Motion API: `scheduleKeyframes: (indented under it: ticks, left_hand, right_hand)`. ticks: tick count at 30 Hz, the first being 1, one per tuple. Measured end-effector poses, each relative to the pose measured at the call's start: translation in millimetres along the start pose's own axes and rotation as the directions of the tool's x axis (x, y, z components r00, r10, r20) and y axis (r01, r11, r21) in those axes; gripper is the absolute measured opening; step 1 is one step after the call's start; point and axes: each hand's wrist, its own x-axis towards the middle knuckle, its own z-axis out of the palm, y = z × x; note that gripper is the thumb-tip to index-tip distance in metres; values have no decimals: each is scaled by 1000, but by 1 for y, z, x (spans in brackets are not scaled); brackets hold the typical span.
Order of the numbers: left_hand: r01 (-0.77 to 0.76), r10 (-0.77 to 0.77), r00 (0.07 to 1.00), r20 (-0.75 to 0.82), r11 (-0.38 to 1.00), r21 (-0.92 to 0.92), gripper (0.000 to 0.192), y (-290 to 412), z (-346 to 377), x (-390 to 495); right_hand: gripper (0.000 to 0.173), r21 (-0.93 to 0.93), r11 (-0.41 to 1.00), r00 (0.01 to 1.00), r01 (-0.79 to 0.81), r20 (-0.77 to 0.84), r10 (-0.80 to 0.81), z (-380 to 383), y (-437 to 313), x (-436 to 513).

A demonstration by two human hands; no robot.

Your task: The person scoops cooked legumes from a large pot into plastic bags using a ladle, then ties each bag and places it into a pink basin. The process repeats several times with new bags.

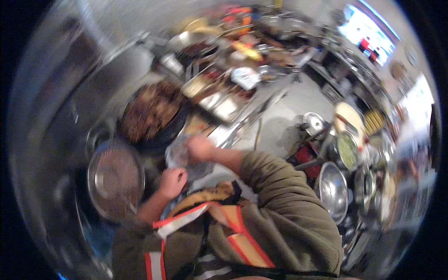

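Note:
My right hand (200,147) is curled around a crumpled translucent plastic bag (176,154), near the front rim of a dark pot. My left hand (172,182) is just below and to the left, with its fingers curled. Blur hides whether the left hand grips part of the bag. A heap of brown food (150,112), perhaps cooked meat, fills the dark pot (171,131) beyond my hands. Left of my left hand is a round metal bowl (117,182) with a brownish inside.
Beyond the pot, metal trays (224,108) of food and a white tub (245,77) crowd the counter. To the right across the floor (290,101) stand a steel bowl (332,192), a pot with greenish contents (346,150) and a pale board (348,117). A bright screen (371,31) hangs beyond.

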Motion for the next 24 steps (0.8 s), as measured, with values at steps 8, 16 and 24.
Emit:
scheduleKeyframes:
  ticks: [8,16,24]
  left_hand:
    - [223,-144,948,284,937,-270,17,35,2,-22]
    - [340,41,701,712,858,-384,25,43,2,-3]
    - [141,340,155,927,922,-362,37,76,27,-6]
  right_hand:
    - [28,445,885,880,133,-464,101,-79,2,-23]
    - [27,539,834,623,119,-694,360,-117,-19,-87]
    - [23,595,802,142,-46,-791,595,-97,-87,-227]
